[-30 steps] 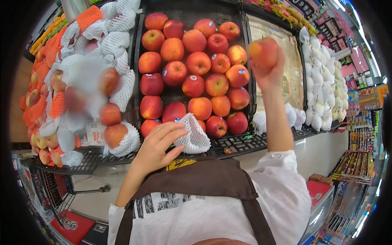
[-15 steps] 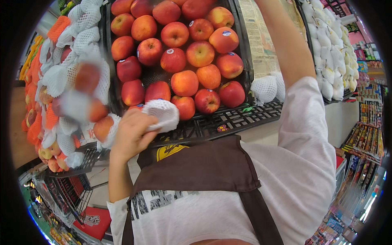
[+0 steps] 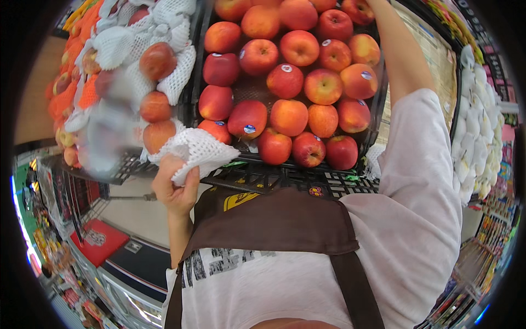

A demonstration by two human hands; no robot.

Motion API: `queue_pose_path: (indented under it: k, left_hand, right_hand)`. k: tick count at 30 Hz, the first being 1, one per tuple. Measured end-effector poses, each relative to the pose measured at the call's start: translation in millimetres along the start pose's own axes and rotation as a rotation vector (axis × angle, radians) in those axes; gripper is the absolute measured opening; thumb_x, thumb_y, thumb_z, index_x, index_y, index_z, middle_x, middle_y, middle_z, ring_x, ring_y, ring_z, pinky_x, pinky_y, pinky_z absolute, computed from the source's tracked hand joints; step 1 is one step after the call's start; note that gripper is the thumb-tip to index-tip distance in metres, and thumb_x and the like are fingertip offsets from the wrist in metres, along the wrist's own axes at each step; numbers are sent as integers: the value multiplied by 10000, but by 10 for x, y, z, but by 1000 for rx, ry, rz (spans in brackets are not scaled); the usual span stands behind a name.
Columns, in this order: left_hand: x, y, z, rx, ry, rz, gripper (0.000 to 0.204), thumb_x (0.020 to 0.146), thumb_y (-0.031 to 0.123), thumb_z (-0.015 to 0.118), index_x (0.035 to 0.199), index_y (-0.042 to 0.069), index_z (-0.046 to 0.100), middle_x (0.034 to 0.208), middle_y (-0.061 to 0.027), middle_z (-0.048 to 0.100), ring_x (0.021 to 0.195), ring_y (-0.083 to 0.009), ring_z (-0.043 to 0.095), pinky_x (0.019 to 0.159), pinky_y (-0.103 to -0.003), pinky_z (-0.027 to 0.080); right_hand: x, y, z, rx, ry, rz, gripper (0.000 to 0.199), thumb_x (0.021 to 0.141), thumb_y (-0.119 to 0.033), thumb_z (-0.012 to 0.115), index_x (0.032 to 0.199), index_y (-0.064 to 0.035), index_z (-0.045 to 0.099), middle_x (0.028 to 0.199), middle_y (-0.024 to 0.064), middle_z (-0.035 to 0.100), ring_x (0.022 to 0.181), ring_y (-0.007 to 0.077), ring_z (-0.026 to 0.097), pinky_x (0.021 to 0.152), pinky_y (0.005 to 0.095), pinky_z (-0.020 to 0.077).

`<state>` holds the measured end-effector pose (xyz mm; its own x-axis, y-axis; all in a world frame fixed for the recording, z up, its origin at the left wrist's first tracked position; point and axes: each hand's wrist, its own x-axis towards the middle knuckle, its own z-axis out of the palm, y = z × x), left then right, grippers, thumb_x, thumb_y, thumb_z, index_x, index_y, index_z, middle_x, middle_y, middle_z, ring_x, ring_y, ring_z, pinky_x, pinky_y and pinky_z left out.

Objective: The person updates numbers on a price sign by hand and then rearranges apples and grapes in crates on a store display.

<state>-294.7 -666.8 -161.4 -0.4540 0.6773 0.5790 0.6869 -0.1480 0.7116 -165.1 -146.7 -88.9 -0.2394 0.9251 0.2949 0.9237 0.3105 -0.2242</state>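
My left hand [image 3: 174, 185] pinches a white foam net sleeve [image 3: 201, 151] between thumb and fingers, just in front of the near left corner of a black crate [image 3: 193, 90]. The sleeve spreads out to the right from my grip, and no fruit shows inside it. Several bare red-orange apples [image 3: 288, 117] fill the crate, some with small stickers. Reaching up past the crate's right side is my right arm [image 3: 402, 57]; its hand lies beyond the top edge.
Left of the crate, red fruit [image 3: 158, 60] lies among white foam sleeves [image 3: 181, 74], with orange sleeves [image 3: 71, 52] farther left. A paper-lined crate [image 3: 427, 60] stands on the right, with white-wrapped fruit [image 3: 475, 126] beyond. A black slatted ledge [image 3: 285, 178] runs before my apron. A haze blurs part of the left.
The view has shifted, so the crate sits farther right in it. My left hand has moved left and nearer to me relative to the crate; the sleeve has changed from a rounded ring to a spread shape.
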Motion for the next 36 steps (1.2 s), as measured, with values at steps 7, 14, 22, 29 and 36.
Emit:
queue_pose_path:
  k: [7, 14, 22, 29, 36]
  left_hand:
    - [-112, -43, 104, -101, 197, -40, 207, 693, -49, 613, 880, 10, 544, 702, -98, 566, 644, -197, 523, 705, -347, 425]
    - [-9, -90, 135, 77, 166, 80, 178, 663, -18, 636, 817, 21, 555, 679, -94, 547, 607, -242, 519, 641, -325, 431]
    - [122, -5, 184, 153, 90, 106, 167, 634, -4, 665, 752, 43, 557, 623, -89, 523, 556, -277, 500, 549, -337, 402]
    - [45, 12, 191, 157, 148, 66, 160, 637, -1, 658, 745, 47, 549, 644, -98, 510, 565, -276, 488, 559, -339, 399]
    - [73, 10, 209, 177, 176, 96, 152, 649, -2, 651, 756, 37, 551, 645, -99, 507, 568, -277, 487, 549, -332, 396]
  right_hand:
    - [189, 416, 280, 144, -47, -130, 795, 662, -550, 640, 1233, -39, 428, 1068, 252, 578, 1021, 353, 564, 875, 421, 442]
    - [-1, 161, 48, 158, -280, -175, 704, 651, -591, 648, 1046, -29, 493, 1039, 234, 587, 1003, 356, 559, 852, 384, 435]
    - [111, 496, 458, 168, 35, -181, 607, 789, -541, 525, 965, 40, 543, 967, 302, 585, 964, 428, 555, 851, 446, 427]
    - [190, 519, 583, 242, 185, -268, 500, 849, -418, 477, 940, 65, 571, 936, 335, 571, 957, 472, 525, 856, 481, 410]
    - [13, 461, 378, 411, 97, -319, 445, 879, -359, 450, 936, 66, 568, 919, 325, 572, 919, 473, 530, 836, 478, 414]
